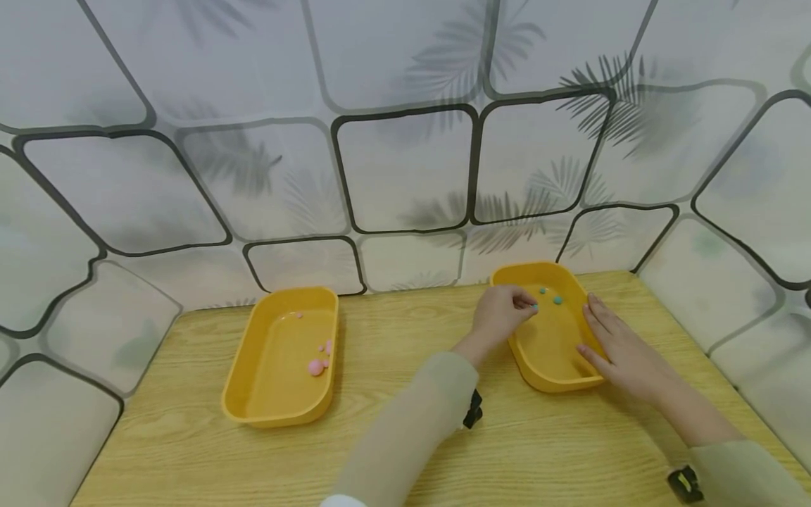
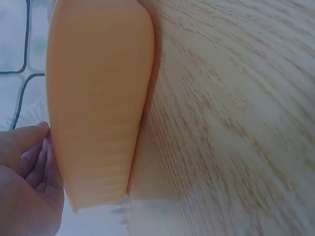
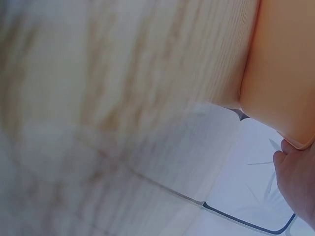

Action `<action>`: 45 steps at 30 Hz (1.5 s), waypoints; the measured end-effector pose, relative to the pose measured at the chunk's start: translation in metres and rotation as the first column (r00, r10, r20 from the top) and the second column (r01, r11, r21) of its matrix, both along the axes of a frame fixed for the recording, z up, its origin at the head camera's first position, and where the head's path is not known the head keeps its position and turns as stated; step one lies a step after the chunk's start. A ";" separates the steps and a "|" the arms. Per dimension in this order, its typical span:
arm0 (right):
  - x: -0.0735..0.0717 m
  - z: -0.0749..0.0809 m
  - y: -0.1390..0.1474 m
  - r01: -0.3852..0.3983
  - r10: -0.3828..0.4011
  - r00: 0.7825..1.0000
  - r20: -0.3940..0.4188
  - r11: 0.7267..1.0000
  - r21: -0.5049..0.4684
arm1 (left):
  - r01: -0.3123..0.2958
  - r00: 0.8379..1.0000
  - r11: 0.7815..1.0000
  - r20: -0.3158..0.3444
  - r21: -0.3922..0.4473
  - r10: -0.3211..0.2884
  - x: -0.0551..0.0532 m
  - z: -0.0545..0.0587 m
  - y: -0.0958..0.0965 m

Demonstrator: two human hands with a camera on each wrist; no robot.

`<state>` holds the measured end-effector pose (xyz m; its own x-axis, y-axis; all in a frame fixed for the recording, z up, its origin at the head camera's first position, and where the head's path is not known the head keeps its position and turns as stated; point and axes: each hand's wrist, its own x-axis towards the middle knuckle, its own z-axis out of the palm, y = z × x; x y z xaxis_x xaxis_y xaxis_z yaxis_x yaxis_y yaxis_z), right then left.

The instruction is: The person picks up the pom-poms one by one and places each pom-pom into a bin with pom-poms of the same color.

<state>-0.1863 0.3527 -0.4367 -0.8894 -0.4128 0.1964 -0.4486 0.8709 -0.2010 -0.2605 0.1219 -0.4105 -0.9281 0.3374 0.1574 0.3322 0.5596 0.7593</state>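
In the head view, my left hand reaches over the left rim of the right-hand yellow tray. Its thumb and fingers pinch a small teal ball. Inside that tray lie a larger teal ball and a smaller teal ball. My right hand rests on the tray's right rim with its fingers extended. The left wrist view shows the left hand at the tray's side wall; the pinched ball is hidden there. Only part of the right hand appears in the right wrist view, by the tray rim.
A second yellow tray stands to the left, holding several pink balls of different sizes, the largest pink ball near its right wall. Both trays sit on a wood-grain table. A patterned curtain surrounds the table's back and sides.
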 end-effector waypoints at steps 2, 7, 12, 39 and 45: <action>0.000 0.000 0.000 -0.005 0.005 1.000 -0.001 1.000 -0.001 | -0.018 1.000 1.000 0.004 -0.020 0.018 0.000 0.000 0.001; 0.000 0.001 0.000 -0.012 0.012 1.000 -0.012 1.000 -0.001 | -0.045 0.999 0.998 0.009 -0.032 0.045 -0.001 0.000 0.003; 0.001 0.002 -0.001 -0.016 0.017 0.999 -0.030 1.000 0.002 | -0.049 0.999 0.999 0.009 -0.018 0.049 -0.002 -0.001 0.003; 0.000 -0.002 0.002 -0.003 0.003 1.000 -0.007 1.000 0.009 | 0.076 0.993 0.984 0.073 0.162 -0.088 0.016 0.006 -0.042; 0.000 -0.002 0.002 -0.002 0.002 1.000 0.008 1.000 0.001 | 0.089 0.991 0.982 0.086 0.166 -0.105 0.019 0.012 -0.061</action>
